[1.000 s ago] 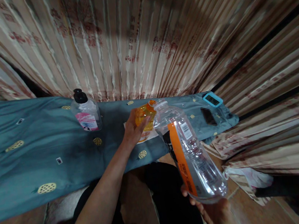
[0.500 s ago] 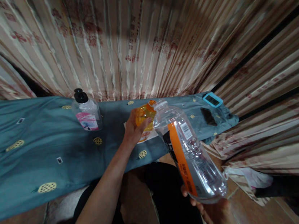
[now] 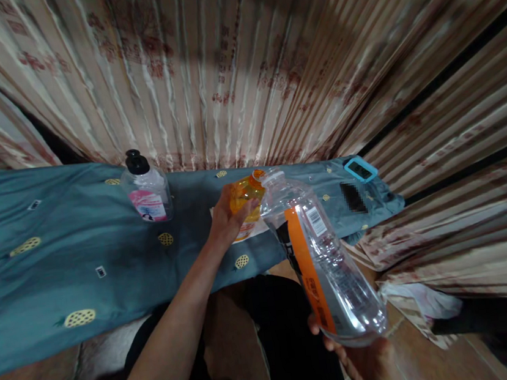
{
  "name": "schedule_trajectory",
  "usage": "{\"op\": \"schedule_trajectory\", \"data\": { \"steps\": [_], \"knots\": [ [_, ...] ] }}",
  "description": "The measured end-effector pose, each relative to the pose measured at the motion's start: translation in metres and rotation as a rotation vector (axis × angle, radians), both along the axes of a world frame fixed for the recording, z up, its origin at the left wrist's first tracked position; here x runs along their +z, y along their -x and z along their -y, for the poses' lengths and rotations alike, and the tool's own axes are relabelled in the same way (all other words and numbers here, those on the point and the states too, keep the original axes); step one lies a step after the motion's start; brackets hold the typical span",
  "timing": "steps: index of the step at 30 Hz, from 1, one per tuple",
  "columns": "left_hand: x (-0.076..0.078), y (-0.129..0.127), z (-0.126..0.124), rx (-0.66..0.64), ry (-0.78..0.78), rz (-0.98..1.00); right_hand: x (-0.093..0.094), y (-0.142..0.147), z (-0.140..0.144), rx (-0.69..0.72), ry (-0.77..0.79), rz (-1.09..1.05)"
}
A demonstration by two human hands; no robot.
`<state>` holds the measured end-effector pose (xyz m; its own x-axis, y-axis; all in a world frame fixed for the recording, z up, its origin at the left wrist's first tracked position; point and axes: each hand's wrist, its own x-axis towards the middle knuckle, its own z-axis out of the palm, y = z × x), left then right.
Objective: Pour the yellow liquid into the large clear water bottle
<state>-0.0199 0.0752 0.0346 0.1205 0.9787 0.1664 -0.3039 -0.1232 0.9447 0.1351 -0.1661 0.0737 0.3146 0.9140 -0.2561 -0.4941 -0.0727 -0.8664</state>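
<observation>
My left hand [image 3: 224,218] is wrapped around a small bottle of orange-yellow liquid [image 3: 245,198] that stands on the blue patterned cloth [image 3: 71,249] over the table. My right hand [image 3: 347,351] grips the base of a large clear plastic bottle [image 3: 321,255] with an orange-and-black label. That big bottle is tilted, and its open neck [image 3: 273,180] points at the top of the small orange bottle, touching or almost touching it. A little clear liquid lies in the lower part of the big bottle.
A clear bottle with a black cap and pink label [image 3: 145,189] stands on the cloth to the left. A small device in a blue case [image 3: 360,169] lies at the table's right end. Striped curtains [image 3: 238,62] hang behind and to the right. My dark-clothed legs [image 3: 271,336] are below.
</observation>
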Motion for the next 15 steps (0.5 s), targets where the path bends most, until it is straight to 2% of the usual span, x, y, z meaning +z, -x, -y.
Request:
{"op": "schedule_trajectory", "data": {
  "steps": [4, 15],
  "knots": [
    [-0.0004, -0.0001, 0.0005, 0.0, 0.004, 0.001, 0.0045, 0.0006, -0.0002, 0.026, -0.031, -0.001],
    [-0.0027, -0.0006, -0.0011, 0.003, 0.004, -0.007, 0.0068, 0.0011, -0.0009, 0.024, 0.003, 0.022]
  ]
}}
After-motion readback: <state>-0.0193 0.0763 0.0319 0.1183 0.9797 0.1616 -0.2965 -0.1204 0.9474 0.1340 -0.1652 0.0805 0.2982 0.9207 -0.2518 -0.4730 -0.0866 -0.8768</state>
